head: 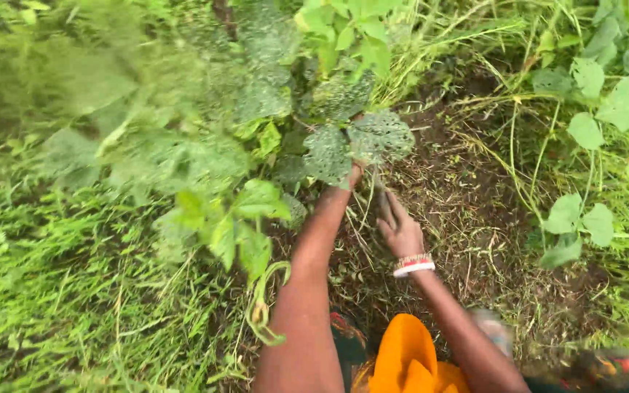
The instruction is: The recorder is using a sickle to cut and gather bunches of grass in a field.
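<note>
Both hands down in the plant

My left hand [356, 175] is hidden under a holey leaf [380, 136], can't tell its grip; right hand [399, 227], fingers loosely spread, sits just beside the stems [362, 218] over bare soil [467, 204], grass [60, 291] all around.

Left hand [356, 173] behind holed leaves [351, 142]

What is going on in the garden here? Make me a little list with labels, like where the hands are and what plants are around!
Place: a patch of bare soil among grass
Left hand: reaches under the hole-riddled leaves, mostly hidden
Right hand: fingers spread, near thin stems by the soil
Wrist: red and white bangles
Nearby: a curled pod hanging beside the left arm
Clothing: orange cloth
</note>
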